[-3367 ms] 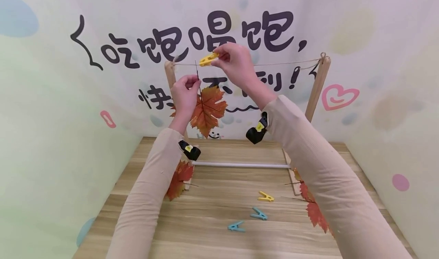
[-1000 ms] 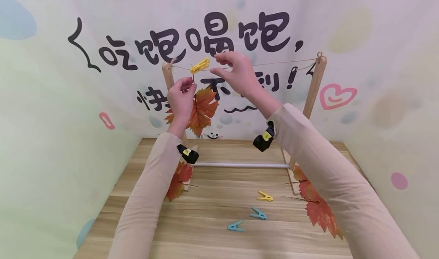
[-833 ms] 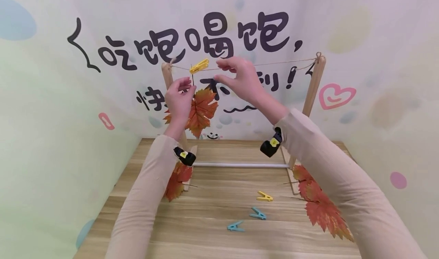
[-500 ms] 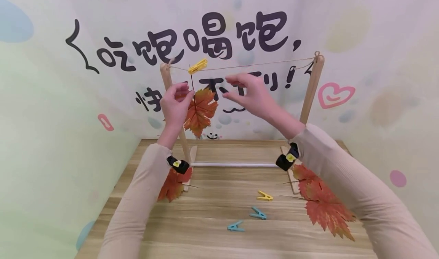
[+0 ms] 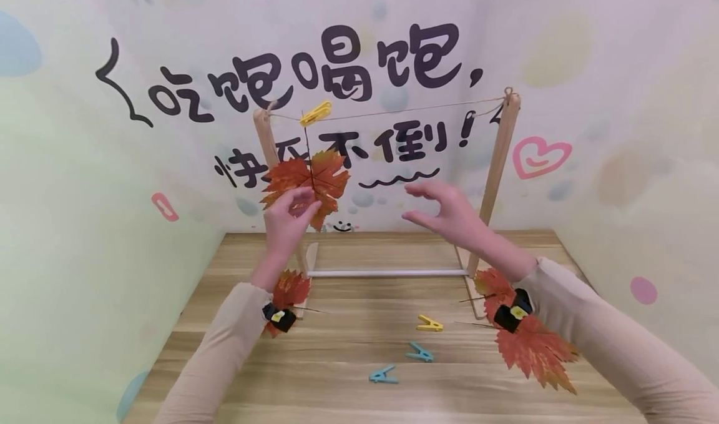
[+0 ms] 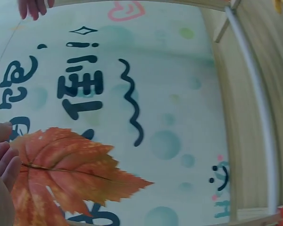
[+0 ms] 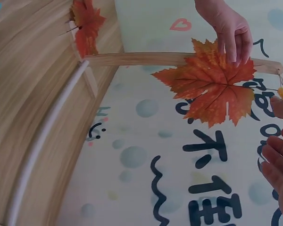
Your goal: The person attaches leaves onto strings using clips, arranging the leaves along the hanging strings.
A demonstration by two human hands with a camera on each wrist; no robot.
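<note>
An orange-red maple leaf (image 5: 327, 173) hangs by its dark stem from the string (image 5: 393, 111). A yellow clothespin (image 5: 316, 113) clamps the stem to the string near the left post. My left hand (image 5: 286, 224) is in front of the leaf's lower left part, its fingers loosely bent and apart from the stem. In the right wrist view the left hand (image 6: 4, 174) appears beside the same leaf (image 7: 217, 87); whether it touches the leaf I cannot tell. My right hand (image 5: 449, 215) hovers right of the leaf, thumb and fingers spread, holding nothing.
Two wooden posts (image 5: 500, 162) carry the string, with a white rod (image 5: 387, 273) joining their bases. On the wooden table (image 5: 337, 349) lie a yellow clothespin (image 5: 430, 323), two blue clothespins (image 5: 420, 352), and red-orange leaves by the left base (image 5: 292, 290) and right base (image 5: 533, 346).
The yellow clothespin went from my right hand onto the string and stem. My left fingers released the stem. Both hands then came down, the right one also moving rightward.
</note>
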